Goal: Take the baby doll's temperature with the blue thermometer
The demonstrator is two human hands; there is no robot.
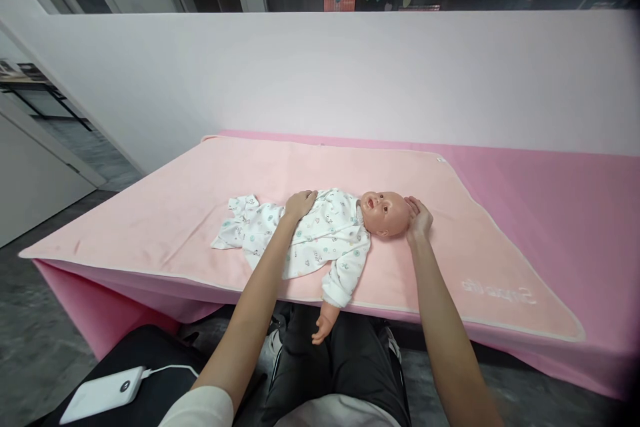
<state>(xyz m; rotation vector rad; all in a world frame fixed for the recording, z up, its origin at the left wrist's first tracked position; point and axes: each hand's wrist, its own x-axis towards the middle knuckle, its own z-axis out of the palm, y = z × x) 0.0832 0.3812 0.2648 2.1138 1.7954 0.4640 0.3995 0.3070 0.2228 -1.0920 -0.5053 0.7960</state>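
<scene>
A baby doll [325, 233] in a white patterned outfit lies on its back on a pink mat [175, 227], its bald head [387, 213] to the right. My left hand [301, 204] rests flat on the belly of the outfit, fingers stretched out. At the crown of the head, my right hand [419, 219] touches with slightly curved fingers; its palm side is partly hidden. One doll arm [327, 321] hangs over the near edge of the table, with its small hand bare. The trouser legs of the outfit spread out flat to the left.
A darker pink cloth [565, 213] covers the table under the mat. Behind stands a white wall [350, 80] with a window above. At lower left, a white power bank [103, 395] with a cable lies on a black surface.
</scene>
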